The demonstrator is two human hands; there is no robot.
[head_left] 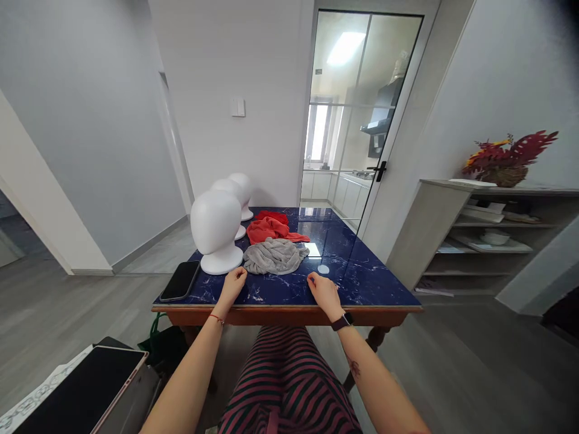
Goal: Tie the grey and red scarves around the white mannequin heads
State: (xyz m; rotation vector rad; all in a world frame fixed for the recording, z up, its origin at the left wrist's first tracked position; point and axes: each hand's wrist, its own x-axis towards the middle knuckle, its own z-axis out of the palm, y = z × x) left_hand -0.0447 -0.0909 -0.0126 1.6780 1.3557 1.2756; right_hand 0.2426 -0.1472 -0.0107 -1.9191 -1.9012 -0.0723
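Arms fwd, L hand [234, 283] & R hand [324, 292] loosely clenched on blue tbl [371, 277], grey cloth [275, 257] just beyond, long axis L–R

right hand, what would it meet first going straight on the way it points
The right hand would probably meet the crumpled grey cloth first, though depth is hard to judge.

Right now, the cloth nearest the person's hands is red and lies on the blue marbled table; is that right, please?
Not quite: in the head view, the cloth nearest the left hand and right hand is grey; it lies on the blue marbled table.
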